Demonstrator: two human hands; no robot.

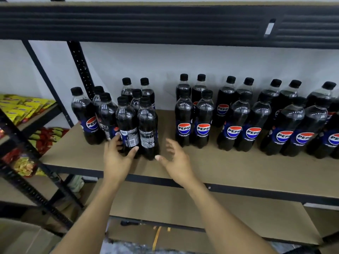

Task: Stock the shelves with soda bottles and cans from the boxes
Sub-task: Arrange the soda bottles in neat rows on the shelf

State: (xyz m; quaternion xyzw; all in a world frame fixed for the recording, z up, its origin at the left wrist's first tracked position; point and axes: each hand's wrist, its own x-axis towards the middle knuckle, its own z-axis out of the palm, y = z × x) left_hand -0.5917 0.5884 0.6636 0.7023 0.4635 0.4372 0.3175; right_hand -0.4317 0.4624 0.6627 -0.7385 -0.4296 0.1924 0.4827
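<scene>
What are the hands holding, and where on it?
The left hand grips a Pepsi bottle low on its body, around the label's lower edge. The right hand holds nothing.

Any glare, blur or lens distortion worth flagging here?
Head view: white streaks of glare on the Pepsi bottles; the wide lens tilts the left upright and slopes the shelf edge; the right hand shows motion-blurred fingers; the snack packs look soft.
</scene>
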